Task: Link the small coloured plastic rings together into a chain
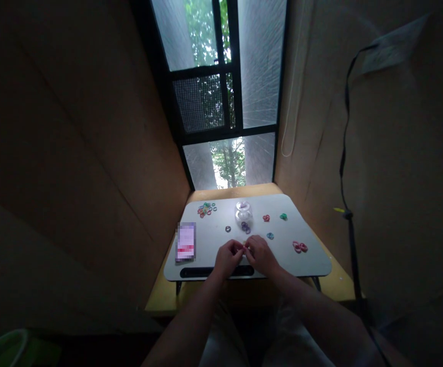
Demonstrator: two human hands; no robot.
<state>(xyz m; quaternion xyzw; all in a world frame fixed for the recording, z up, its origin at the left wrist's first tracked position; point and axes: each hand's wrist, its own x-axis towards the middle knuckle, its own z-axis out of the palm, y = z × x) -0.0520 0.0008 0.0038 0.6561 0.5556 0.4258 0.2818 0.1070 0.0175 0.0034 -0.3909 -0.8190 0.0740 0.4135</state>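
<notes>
My left hand point(228, 259) and my right hand point(260, 255) meet over the front middle of a white lap table point(209, 237). Thumbs and fingertips of both are pinched together on a small pinkish hair tie point(243, 248), mostly hidden by the fingers. Just beyond them lie dark purple hair ties point(246, 228), at the base of a clear plastic container point(243, 211). A single dark hair tie point(228, 229) sits left of these. To the right are a blue bunch point(270, 236), a red bunch point(266, 218), a green bunch point(283, 216) and a larger pink-red bunch point(300, 247).
A mixed pile of coloured hair ties point(206, 209) lies at the back left. A blurred-out phone-like rectangle point(186, 241) rests at the left edge. The table has a black slot point(196, 272) along its front. A black cable point(346, 153) hangs at right; a window point(229, 158) is behind.
</notes>
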